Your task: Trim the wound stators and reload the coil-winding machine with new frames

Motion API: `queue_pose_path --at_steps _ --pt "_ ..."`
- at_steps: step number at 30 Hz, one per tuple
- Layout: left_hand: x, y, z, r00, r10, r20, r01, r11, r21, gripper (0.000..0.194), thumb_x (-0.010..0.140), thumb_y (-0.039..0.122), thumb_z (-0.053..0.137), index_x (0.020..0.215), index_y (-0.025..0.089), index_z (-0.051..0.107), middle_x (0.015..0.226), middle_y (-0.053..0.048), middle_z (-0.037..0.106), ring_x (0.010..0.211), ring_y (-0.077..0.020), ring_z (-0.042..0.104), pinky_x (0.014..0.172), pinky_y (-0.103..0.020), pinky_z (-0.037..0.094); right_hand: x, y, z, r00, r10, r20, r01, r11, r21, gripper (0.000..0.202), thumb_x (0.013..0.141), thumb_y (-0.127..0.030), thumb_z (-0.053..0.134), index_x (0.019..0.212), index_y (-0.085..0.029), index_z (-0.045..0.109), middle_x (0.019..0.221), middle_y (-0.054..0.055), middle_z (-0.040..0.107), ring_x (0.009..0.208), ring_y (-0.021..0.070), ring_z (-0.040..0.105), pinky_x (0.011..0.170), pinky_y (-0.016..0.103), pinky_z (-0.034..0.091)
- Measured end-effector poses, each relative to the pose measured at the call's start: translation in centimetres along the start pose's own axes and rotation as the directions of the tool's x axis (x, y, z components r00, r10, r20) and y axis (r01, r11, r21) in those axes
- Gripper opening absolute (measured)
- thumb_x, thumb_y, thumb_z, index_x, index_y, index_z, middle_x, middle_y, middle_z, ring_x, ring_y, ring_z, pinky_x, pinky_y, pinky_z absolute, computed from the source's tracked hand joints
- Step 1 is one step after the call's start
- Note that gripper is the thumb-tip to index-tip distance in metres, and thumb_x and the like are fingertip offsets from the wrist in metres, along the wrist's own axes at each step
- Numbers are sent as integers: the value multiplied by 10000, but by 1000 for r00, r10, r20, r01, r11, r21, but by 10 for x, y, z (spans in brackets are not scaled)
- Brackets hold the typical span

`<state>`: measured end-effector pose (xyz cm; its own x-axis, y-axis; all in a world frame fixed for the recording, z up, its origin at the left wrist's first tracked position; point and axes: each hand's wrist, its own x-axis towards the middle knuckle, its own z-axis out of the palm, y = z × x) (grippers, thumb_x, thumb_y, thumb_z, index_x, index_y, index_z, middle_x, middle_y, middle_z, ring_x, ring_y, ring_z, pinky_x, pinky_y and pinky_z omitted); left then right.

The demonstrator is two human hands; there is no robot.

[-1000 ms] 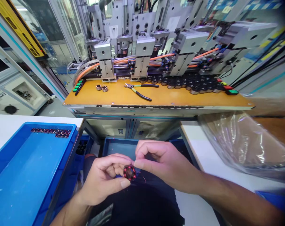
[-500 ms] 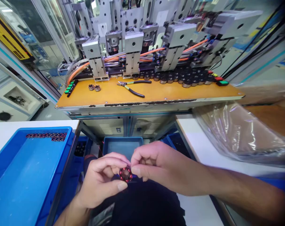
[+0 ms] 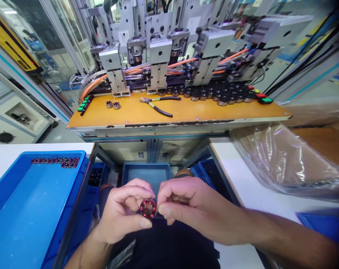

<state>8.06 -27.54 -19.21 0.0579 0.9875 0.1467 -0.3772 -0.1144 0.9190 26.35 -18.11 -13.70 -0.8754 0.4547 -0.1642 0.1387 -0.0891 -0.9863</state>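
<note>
My left hand [image 3: 127, 213] grips a small motor stator [image 3: 142, 211], a dark ring with red wire coils around its open middle, between thumb and fingers. Its round face is turned up toward me. At the ring's right edge, my right hand [image 3: 183, 203] has thumb and forefinger pinched together. Whatever lies in that pinch is too small or hidden to make out. Both hands are over my lap, in front of a blue tray [image 3: 147, 166] set low between the side tables.
An orange bench [image 3: 186, 111] ahead carries cutting pliers [image 3: 161, 106], two small stators [image 3: 112, 105] and rows of dark round parts [image 3: 222, 99] below a machine [image 3: 160, 48]. To the left, a blue bin [image 3: 32, 205] holds rows of red-wound stators [image 3: 70, 162]. Plastic-wrapped sheets [image 3: 287, 160] lie right.
The stator has shifted slightly left and up, its face turned more toward me. My right hand has moved slightly down and right, still pinched at the ring's edge.
</note>
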Motion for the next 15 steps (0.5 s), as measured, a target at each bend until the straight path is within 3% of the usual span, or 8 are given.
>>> queue_pose_path --at_steps 9,12,15 --pt "-3 2 3 1000 4 -3 -4 998 61 391 644 161 860 1011 253 758 954 -27 560 642 -65 518 587 -200 443 -2 -4 5 999 -41 9 41 995 -90 183 869 -176 591 690 -139 607 633 -30 569 558 60 473 533 165 377" --pt "-2 2 4 1000 5 0 -5 999 35 344 650 155 857 967 240 756 930 -16 545 646 -61 501 593 -195 433 -3 -1 4 988 -151 15 150 964 -219 189 882 -155 580 697 -137 612 647 -27 558 591 65 493 567 171 396" --pt "-2 1 4 1000 -4 -1 4 1000 -5 311 641 161 865 921 214 741 915 -20 547 692 -90 543 632 -221 442 -8 4 -2 946 -306 106 322 850 -416 143 896 -155 603 757 -142 636 684 -20 584 613 72 526 587 185 414"
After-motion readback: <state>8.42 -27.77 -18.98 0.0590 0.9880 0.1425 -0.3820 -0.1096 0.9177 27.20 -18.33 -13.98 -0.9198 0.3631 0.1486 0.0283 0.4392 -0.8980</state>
